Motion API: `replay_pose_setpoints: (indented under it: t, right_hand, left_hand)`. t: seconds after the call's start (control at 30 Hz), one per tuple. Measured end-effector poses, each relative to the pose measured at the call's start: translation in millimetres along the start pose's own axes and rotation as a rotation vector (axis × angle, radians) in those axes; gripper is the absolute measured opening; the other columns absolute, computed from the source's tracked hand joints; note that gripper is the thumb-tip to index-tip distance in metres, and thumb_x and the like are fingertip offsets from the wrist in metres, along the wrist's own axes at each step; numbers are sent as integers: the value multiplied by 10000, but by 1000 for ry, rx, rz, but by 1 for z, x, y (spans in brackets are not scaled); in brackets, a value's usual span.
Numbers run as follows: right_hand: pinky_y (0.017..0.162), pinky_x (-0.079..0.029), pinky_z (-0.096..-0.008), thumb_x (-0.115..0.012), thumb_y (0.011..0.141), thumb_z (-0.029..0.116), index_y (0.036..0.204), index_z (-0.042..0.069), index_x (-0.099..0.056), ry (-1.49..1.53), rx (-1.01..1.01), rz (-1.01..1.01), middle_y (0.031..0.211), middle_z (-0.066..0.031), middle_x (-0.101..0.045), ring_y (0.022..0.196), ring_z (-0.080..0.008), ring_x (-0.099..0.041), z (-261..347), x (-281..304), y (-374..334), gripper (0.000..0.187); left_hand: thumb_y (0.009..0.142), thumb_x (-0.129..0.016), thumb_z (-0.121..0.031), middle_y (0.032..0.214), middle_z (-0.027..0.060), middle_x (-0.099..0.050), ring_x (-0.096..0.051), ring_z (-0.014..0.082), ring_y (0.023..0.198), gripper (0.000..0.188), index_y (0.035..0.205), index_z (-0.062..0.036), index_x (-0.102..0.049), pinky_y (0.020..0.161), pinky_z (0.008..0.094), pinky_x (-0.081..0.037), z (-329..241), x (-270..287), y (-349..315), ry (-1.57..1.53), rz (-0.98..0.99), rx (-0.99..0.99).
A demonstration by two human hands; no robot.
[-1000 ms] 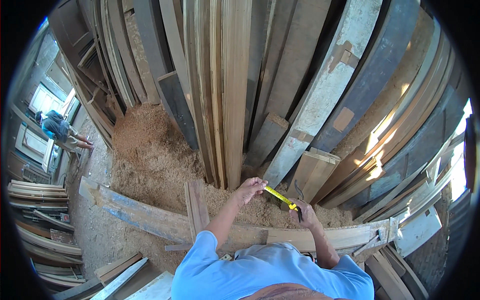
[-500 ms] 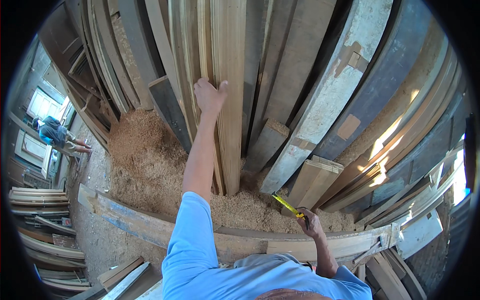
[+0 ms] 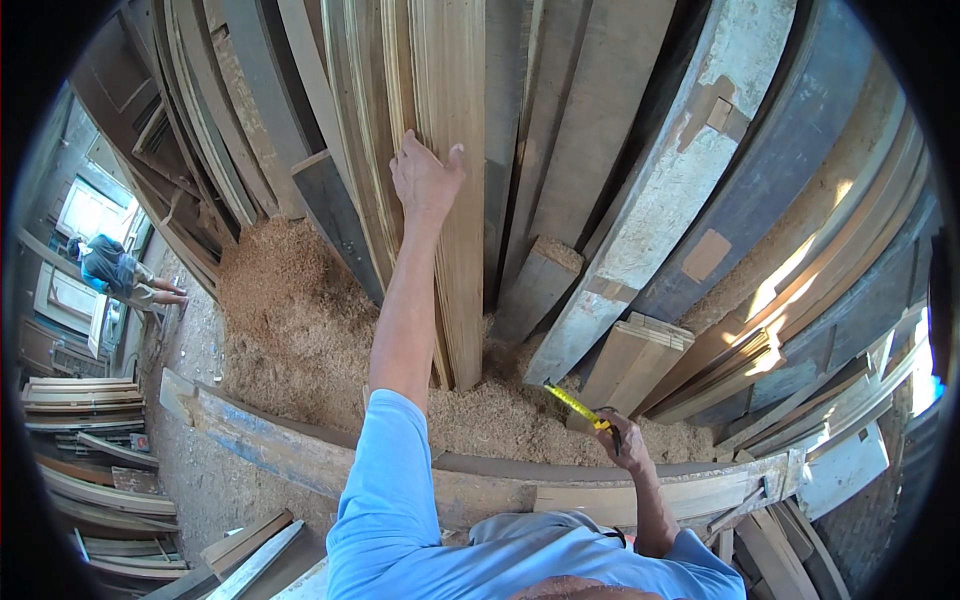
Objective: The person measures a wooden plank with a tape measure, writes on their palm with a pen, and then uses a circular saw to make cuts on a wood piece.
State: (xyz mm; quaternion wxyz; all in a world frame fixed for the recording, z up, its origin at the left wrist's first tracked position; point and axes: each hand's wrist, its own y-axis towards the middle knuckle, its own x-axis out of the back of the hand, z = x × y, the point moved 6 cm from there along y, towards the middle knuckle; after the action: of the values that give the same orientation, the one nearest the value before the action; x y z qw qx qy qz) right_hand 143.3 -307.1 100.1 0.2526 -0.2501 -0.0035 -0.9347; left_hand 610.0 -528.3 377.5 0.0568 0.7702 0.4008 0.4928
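Observation:
My left hand (image 3: 427,185) reaches far forward and lies on a stack of long pale wooden boards (image 3: 457,270) that lean upright, ends down in the shavings. Its thumb and index finger are spread apart over the front board; the other fingertips, near the board's left edge, are partly hidden. Low on the right, my right hand (image 3: 628,445) is closed around a tape measure (image 3: 604,425). A short length of its yellow blade (image 3: 570,402) sticks out up and to the left, its tip above the shavings near the foot of a white-painted beam (image 3: 640,200).
Brown shavings (image 3: 290,290) heap around the boards' feet. A long worn plank (image 3: 270,440) lies crosswise in front of me. Short stacked pieces (image 3: 635,365) stand right of the tape. More planks (image 3: 95,480) are piled at left. Another person (image 3: 115,268) bends over in the left background.
My left hand has slid slightly up the boards, its index finger now straighter. My right hand still holds the tape measure in nearly the same place. The view has shifted slightly.

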Motion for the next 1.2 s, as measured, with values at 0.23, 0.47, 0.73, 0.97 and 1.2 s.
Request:
replay_pose_setpoints:
  t: [0.23, 0.47, 0.73, 0.97, 1.2]
  right_hand:
    - [767, -536, -379, -650, 852, 76, 1193, 13, -627, 22, 52, -29, 913, -195, -685, 852, -323, -701, 28, 23, 53, 347]
    - [766, -532, -375, -691, 849, 102, 1190, 17, -637, 14, 23, 24, 947, -182, -688, 849, -312, -687, 21, -2, 61, 356]
    - [706, -519, -350, -690, 863, 94, 1186, 29, -650, 30, 9, 140, 869, -141, -682, 759, -250, -668, 27, -17, 31, 333]
    - [684, -517, -349, -673, 849, 79, 1170, 18, -644, 65, 49, 1, 871, -147, -670, 746, -254, -662, 11, 11, 13, 328]
    - [711, -496, -312, -651, 880, 117, 1145, 5, -640, 47, 60, -153, 878, -123, -639, 754, -188, -595, 28, 50, -3, 287]
  left_hand:
    - [813, -784, -342, 1225, 286, -552, -565, 436, 1154, 757, 1325, 90, -432, 1019, 481, -449, -13, 13, 14, 19, -134, -23]
    - [809, -785, -372, 1177, 255, -553, -577, 423, 1139, 639, 1230, 12, -494, 962, 475, -487, -15, 15, 24, 63, 119, 113]
    - [810, -782, -364, 1023, 293, -634, -640, 470, 976, 535, 1087, 13, -522, 871, 514, -514, -17, 9, 37, -142, 26, 113]
    - [783, -794, -416, 961, 264, -687, -669, 444, 972, 564, 1044, 15, -540, 850, 505, -519, -9, 6, 53, -149, 56, -15]
    - [786, -800, -281, 958, 204, -716, -707, 261, 945, 572, 1209, 35, -578, 808, 378, -553, -1, 49, 10, -469, 134, -46]
